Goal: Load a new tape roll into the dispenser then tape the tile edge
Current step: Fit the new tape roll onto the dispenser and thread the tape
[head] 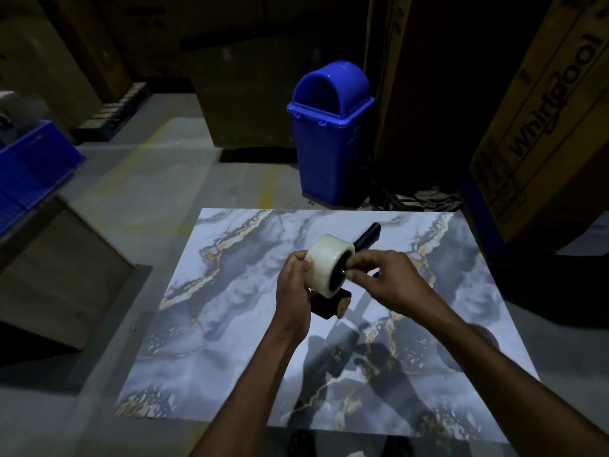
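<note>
A glossy marble-patterned tile (pixel 230 291) lies flat on the floor in front of me. Above its middle I hold a black tape dispenser (pixel 329 303), its handle (pixel 369 237) pointing away from me. A whitish clear tape roll (pixel 326 258) sits on the dispenser's hub. My left hand (pixel 293 288) wraps around the roll and the dispenser from the left. The fingertips of my right hand (pixel 382 278) pinch at the roll's dark centre on its right face. The dispenser's body is mostly hidden behind the roll and my hands.
A blue swing-lid bin (pixel 329 133) stands just past the tile's far edge. Large cardboard boxes (pixel 540 127) rise at the right and back. A blue crate (pixel 29 173) and a low box (pixel 59 272) sit to the left. The concrete floor (pixel 158 179) has yellow lines.
</note>
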### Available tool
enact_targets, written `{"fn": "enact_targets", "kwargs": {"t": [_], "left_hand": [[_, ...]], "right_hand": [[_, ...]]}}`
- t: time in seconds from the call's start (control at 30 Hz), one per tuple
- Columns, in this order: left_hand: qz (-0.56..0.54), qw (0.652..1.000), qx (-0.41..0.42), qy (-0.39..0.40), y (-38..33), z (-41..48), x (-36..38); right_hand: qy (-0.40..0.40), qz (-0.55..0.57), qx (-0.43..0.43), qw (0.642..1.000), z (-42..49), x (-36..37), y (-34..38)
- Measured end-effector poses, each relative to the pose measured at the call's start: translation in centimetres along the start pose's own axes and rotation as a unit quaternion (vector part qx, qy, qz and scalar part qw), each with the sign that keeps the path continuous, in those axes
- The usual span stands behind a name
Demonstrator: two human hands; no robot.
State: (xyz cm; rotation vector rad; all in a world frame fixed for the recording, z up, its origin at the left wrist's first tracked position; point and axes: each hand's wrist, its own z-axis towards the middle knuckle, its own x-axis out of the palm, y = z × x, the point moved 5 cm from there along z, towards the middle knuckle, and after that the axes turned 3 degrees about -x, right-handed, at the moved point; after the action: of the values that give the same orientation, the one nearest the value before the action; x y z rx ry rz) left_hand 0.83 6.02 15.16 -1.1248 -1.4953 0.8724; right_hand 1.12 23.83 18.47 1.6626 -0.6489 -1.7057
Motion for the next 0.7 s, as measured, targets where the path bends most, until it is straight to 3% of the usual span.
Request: {"fn": "enact_targets", "kwargs": {"t": [0.13,0.23,0.3,0.5,0.7], "left_hand": [[0.011,1.000,0.005,-0.015,-0.4,0.1,0.4],[-0.001,1.000,0.011,-0.025,-0.5,0.0,0.8],[-0.006,0.999,0.008,-0.033,-0.4,0.1,1.0],[-0.036,0.997,-0.001,-0.062,-0.3,-0.3,1.4],[-0.032,0.997,-0.009,-0.074,-0.1,-0.4,1.7]], "right_hand": [[-0.038,0.114,0.053,0.991,-0.4,0.1,0.2],[-0.051,0.289,0.106,0.950,-0.6,1.0,0.7],[-0.069,0.345,0.132,0.926,-0.6,1.4,0.9],[-0.077,0.401,0.167,0.898,-0.7,2.3,0.6],[-0.084,0.403,0.119,0.904,-1.0,1.9,1.2]]}}
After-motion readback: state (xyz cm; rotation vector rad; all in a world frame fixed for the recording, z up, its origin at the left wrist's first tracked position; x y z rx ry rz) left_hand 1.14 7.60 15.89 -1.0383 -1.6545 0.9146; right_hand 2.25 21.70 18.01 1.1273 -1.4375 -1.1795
